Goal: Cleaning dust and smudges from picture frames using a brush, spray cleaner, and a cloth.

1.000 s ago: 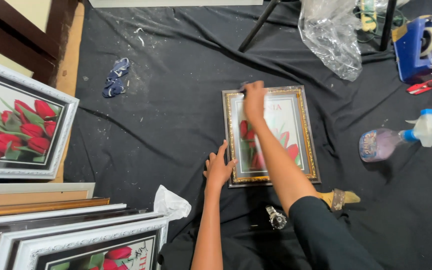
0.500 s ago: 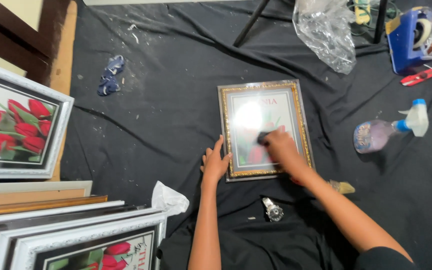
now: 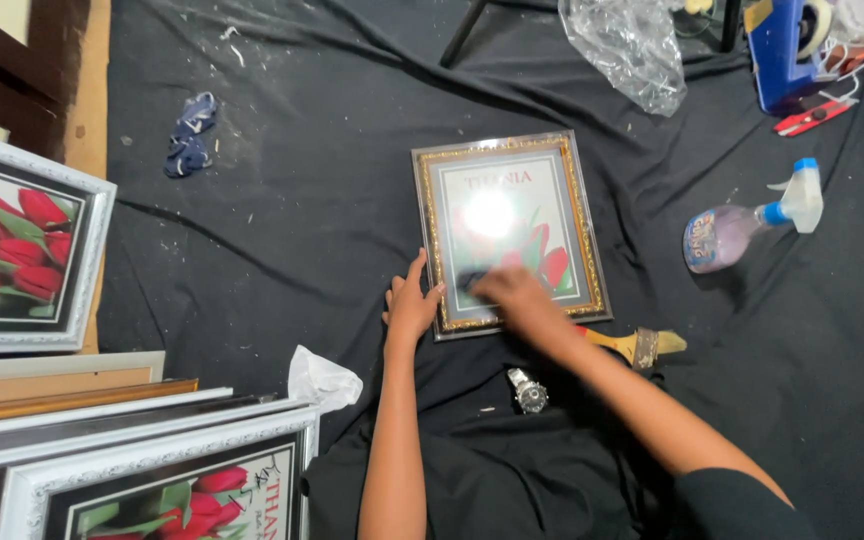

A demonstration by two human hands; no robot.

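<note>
While both hands work low on the black cloth:
Left hand [image 3: 410, 305]: flat and open, pressing the gold-edged picture frame [image 3: 508, 232] by its near corner.
Right hand [image 3: 508, 292]: curled on a dark rag [image 3: 472, 277], rubbing the glass.
Frame: lies flat, middle of the cloth.
Risk: pushing too hard could crack the glass.
Far: purple spray bottle [image 3: 742, 222] lies on its side; it could leak.

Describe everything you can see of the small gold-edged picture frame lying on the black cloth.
The small gold-edged picture frame lies flat, upright rectangle, on the black cloth. Ornate gold inner border, darker outer rim, glossy glass with a bright glare spot, red tulip print beneath. The left hand steadies its lower left edge; the right hand presses a dark rag on the glass.
</note>
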